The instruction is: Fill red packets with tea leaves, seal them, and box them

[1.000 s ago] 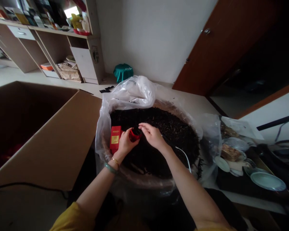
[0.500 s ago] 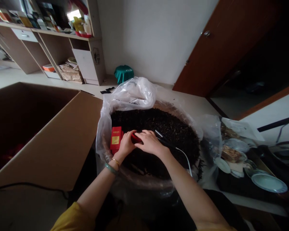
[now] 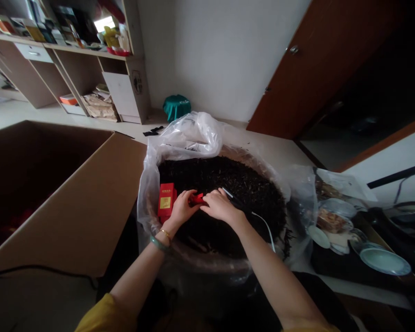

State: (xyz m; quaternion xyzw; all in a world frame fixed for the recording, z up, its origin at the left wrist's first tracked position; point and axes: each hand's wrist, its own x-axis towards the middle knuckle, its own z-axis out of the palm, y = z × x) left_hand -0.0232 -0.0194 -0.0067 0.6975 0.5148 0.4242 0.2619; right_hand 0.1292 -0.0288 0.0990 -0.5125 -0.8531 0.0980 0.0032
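A wide round tub lined with clear plastic (image 3: 148, 184) is heaped with dark loose tea leaves (image 3: 242, 184). Both my hands meet over the leaves, pinching a small red packet (image 3: 196, 199) between them. My left hand (image 3: 181, 210) grips its left end and my right hand (image 3: 219, 205) its right end, fingers closed. A red box with a gold label (image 3: 166, 202) stands in the leaves just left of my left hand. A thin white strip (image 3: 264, 226) lies on the leaves by my right forearm.
A big open cardboard box (image 3: 90, 203) stands at the left. Plates and bowls (image 3: 383, 260) crowd a dark tray at the right. Behind are a shelf unit (image 3: 121, 87), a green bag (image 3: 176, 106) on the floor and a brown door (image 3: 297, 69).
My right hand came down from above the red packet and closed on it beside my left hand. The packet went from open-mouthed to pressed flat between the fingers.
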